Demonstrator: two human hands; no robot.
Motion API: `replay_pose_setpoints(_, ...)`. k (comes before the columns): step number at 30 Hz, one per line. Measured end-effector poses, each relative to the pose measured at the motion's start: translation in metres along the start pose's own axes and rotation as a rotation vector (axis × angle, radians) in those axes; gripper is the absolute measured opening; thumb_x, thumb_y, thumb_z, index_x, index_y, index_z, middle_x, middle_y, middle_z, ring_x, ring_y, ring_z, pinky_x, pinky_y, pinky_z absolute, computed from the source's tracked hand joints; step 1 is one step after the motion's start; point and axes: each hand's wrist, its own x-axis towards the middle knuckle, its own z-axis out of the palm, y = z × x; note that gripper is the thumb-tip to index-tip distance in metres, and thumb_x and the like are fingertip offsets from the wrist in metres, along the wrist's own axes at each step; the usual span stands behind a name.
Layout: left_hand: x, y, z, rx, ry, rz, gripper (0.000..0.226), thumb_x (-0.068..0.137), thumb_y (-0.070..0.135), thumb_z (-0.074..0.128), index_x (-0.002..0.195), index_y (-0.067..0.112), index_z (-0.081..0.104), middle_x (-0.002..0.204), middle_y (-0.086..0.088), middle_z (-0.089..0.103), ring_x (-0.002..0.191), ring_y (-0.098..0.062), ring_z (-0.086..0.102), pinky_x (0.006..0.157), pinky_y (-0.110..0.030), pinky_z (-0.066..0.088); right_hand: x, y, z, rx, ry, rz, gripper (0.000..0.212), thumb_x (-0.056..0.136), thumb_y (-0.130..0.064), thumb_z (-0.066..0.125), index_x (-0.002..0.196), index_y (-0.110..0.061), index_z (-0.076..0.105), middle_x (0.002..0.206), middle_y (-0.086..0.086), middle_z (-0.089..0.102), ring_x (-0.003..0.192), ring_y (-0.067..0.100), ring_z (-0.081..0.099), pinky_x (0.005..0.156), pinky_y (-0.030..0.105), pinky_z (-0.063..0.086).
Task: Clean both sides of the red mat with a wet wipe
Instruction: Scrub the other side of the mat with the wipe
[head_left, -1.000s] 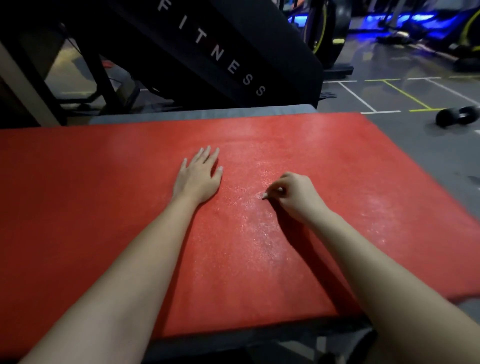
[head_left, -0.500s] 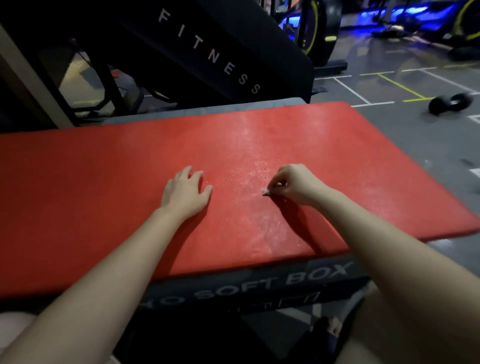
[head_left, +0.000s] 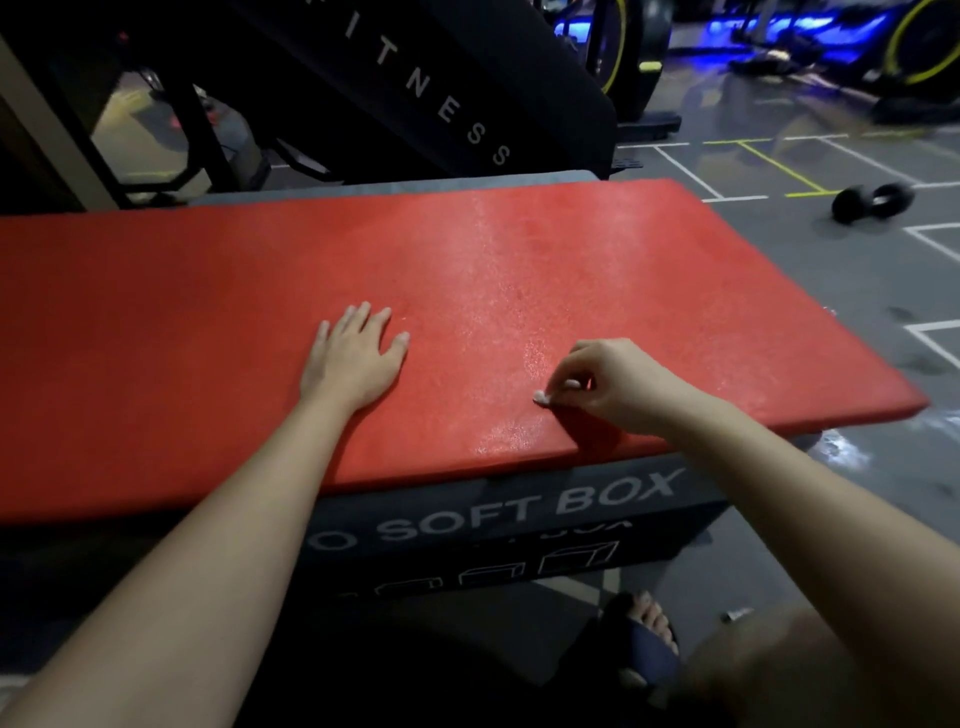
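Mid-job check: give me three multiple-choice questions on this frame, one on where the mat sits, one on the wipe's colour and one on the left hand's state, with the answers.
1. The flat red foam mat lies on:
A) the bare floor
B) the dark grey box printed SOFT BOX
C) a wooden bench

2. The small crumpled wipe pinched by the right hand is:
A) blue
B) white
C) yellow

3. The left hand is:
A) flat on the mat, fingers straight
B) clenched in a fist
C) gripping the mat's edge

Answers:
1 B, the box's lettering shows just under the mat's near edge.
2 B, a white tip sticks out past the fingertips.
3 A, it lies palm down with its fingers spread.
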Motion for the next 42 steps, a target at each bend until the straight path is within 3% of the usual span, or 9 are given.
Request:
replay_pose_setpoints(3, -0.001, -0.002, 0.000, 0.008, -0.016, 0.002, 0.066, 0.103, 0.060, 0.027, 0.159, 0.027, 0.027, 0.169, -0.001, 0.019, 0.156, -0.015, 0.011, 0.127, -0.041, 0.004, -0.028, -0.007, -0.009, 0.004, -0.160, -0.015, 0.007, 0.083, -0.041, 0.076, 0.087, -0.035, 0.077, 0.086, -0.015, 0.067, 0.080, -0.001, 0.059, 0.066, 0.014, 0.043)
replay_pose_setpoints(10, -0.004, -0.001, -0.003, -0.002, -0.019, 0.005, 0.065, 0.103, 0.059, 0.026, 0.160, 0.026, 0.027, 0.169, -0.001, 0.019, 0.156, -0.016, 0.011, 0.127, -0.041, 0.005, -0.035, -0.011, 0.002, 0.037, 0.040, 0.027, 0.011, 0.084, -0.036, 0.076, 0.089, -0.027, 0.077, 0.088, -0.011, 0.065, 0.082, 0.007, 0.062, 0.069, 0.022, 0.048)
replay_pose_setpoints(16, -0.003, -0.003, -0.002, 0.005, -0.006, 0.019, 0.065, 0.104, 0.058, 0.027, 0.159, 0.025, 0.028, 0.168, -0.002, 0.019, 0.156, -0.017, 0.012, 0.126, -0.042, 0.006, -0.055, -0.016, -0.003, 0.048, -0.120, -0.052, 0.006, 0.084, -0.029, 0.078, 0.089, -0.028, 0.079, 0.088, -0.015, 0.066, 0.082, -0.001, 0.060, 0.068, 0.014, 0.047)
replay_pose_setpoints(25, -0.002, -0.003, 0.001, -0.015, 0.010, 0.022, 0.065, 0.103, 0.059, 0.028, 0.159, 0.026, 0.029, 0.168, -0.001, 0.021, 0.156, -0.017, 0.013, 0.127, -0.043, 0.007, -0.004, -0.022, 0.017, 0.051, 0.090, -0.020, 0.016, 0.084, -0.036, 0.077, 0.094, -0.023, 0.078, 0.089, -0.010, 0.064, 0.081, 0.005, 0.060, 0.066, 0.020, 0.046)
replay_pose_setpoints(29, -0.002, -0.003, 0.000, -0.017, 0.000, 0.023, 0.064, 0.103, 0.058, 0.027, 0.159, 0.027, 0.028, 0.168, 0.000, 0.019, 0.156, -0.016, 0.012, 0.127, -0.042, 0.006, 0.016, -0.023, -0.007, 0.000, -0.207, 0.047, 0.009, 0.081, -0.037, 0.079, 0.089, -0.033, 0.079, 0.080, -0.017, 0.070, 0.076, 0.001, 0.062, 0.063, 0.025, 0.046)
replay_pose_setpoints(32, -0.002, -0.004, 0.001, -0.014, 0.001, 0.019, 0.064, 0.103, 0.058, 0.026, 0.160, 0.027, 0.027, 0.169, 0.000, 0.018, 0.156, -0.015, 0.010, 0.127, -0.042, 0.005, 0.024, -0.024, -0.015, -0.064, -0.402, 0.054, 0.009, 0.074, -0.043, 0.081, 0.082, -0.040, 0.078, 0.076, -0.014, 0.073, 0.075, 0.014, 0.067, 0.067, 0.034, 0.052)
replay_pose_setpoints(36, -0.002, -0.003, 0.002, -0.013, 0.004, 0.022, 0.064, 0.103, 0.058, 0.026, 0.160, 0.028, 0.027, 0.169, 0.000, 0.018, 0.156, -0.016, 0.010, 0.127, -0.042, 0.004, 0.057, -0.028, -0.006, -0.068, -0.220, 0.032, 0.012, 0.078, -0.039, 0.082, 0.087, -0.031, 0.079, 0.076, -0.015, 0.071, 0.075, 0.009, 0.064, 0.059, 0.024, 0.044)
replay_pose_setpoints(39, -0.003, -0.004, 0.001, -0.015, 0.001, 0.016, 0.064, 0.103, 0.058, 0.026, 0.160, 0.028, 0.026, 0.169, 0.001, 0.017, 0.156, -0.015, 0.009, 0.127, -0.042, 0.004, 0.084, -0.026, 0.007, -0.059, -0.014, 0.068, 0.022, 0.082, -0.040, 0.079, 0.094, -0.020, 0.077, 0.083, -0.005, 0.068, 0.080, 0.013, 0.061, 0.065, 0.022, 0.037)
replay_pose_setpoints(42, -0.002, -0.004, 0.001, -0.008, -0.002, 0.026, 0.063, 0.104, 0.057, 0.024, 0.160, 0.028, 0.025, 0.169, 0.001, 0.016, 0.156, -0.015, 0.009, 0.127, -0.043, 0.004, 0.092, -0.024, 0.004, -0.072, -0.078, 0.095, 0.018, 0.083, -0.039, 0.078, 0.092, -0.023, 0.077, 0.081, -0.006, 0.068, 0.078, 0.013, 0.060, 0.065, 0.023, 0.038)
